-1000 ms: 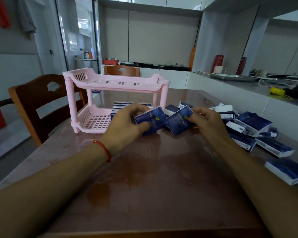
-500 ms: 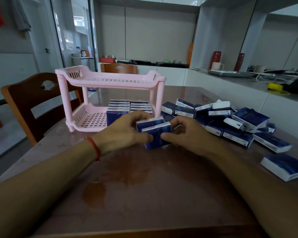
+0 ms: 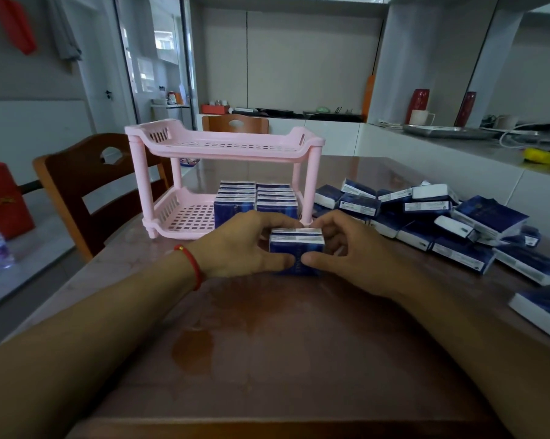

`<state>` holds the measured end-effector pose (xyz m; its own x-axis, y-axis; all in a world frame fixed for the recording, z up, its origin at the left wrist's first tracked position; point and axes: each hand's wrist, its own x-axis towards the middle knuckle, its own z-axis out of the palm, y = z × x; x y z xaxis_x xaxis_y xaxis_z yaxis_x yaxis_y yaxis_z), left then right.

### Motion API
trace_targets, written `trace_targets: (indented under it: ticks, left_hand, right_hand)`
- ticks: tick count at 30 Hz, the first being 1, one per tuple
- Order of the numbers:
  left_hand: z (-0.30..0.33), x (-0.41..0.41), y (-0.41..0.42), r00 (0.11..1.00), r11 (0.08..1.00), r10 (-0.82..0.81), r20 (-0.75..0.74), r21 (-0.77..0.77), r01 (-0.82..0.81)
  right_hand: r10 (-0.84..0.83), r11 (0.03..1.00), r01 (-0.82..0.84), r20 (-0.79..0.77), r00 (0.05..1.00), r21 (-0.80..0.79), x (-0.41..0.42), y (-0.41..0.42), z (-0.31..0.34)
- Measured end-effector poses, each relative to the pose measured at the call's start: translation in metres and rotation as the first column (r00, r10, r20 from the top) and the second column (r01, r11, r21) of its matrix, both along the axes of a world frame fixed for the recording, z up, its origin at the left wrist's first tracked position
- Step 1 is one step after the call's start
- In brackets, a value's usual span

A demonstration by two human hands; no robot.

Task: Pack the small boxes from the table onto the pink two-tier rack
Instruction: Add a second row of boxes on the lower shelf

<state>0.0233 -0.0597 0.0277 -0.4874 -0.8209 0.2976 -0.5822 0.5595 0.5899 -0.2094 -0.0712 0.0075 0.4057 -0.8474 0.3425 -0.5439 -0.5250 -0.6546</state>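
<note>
Grip: our left hand (image 3: 248, 245) and right hand (image 3: 346, 245) pinch a pair of boxes (image 3: 296, 250) between them, thumbs on the near face.
Where: the pair stands on the table (image 3: 267, 343), just in front of the pink rack (image 3: 226, 147).
Risk: we judge uneven squeeze could split the pair, or it catches the rack's front post going in.
Heading: long axis runs left to right; white edges face up.
Lower tier: packed boxes (image 3: 254, 198) fill its right part.

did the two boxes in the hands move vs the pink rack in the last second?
Yes. The two held boxes were apart and tilted; now they are pressed together upright, nearer the pink rack's right front post.
</note>
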Motion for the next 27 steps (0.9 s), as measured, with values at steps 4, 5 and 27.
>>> trace_targets:
  ticks: [4,5,27]
  left_hand:
    - [0.014,0.011,0.001,0.998,0.999,0.012,0.064,-0.049,-0.009]
    - [0.020,0.018,0.001,0.998,0.998,0.028,0.056,-0.058,-0.025]
    - [0.005,0.068,-0.031,0.888,0.872,0.442,0.123,-0.291,-0.394]
  right_hand:
    - [0.012,1.000,-0.012,0.046,0.999,-0.002,0.005,0.004,-0.001]
    - [0.016,1.000,-0.016,0.075,0.997,0.000,0.006,0.004,0.000]
    - [-0.015,0.998,0.017,0.032,0.999,-0.064,0.004,0.004,0.002]
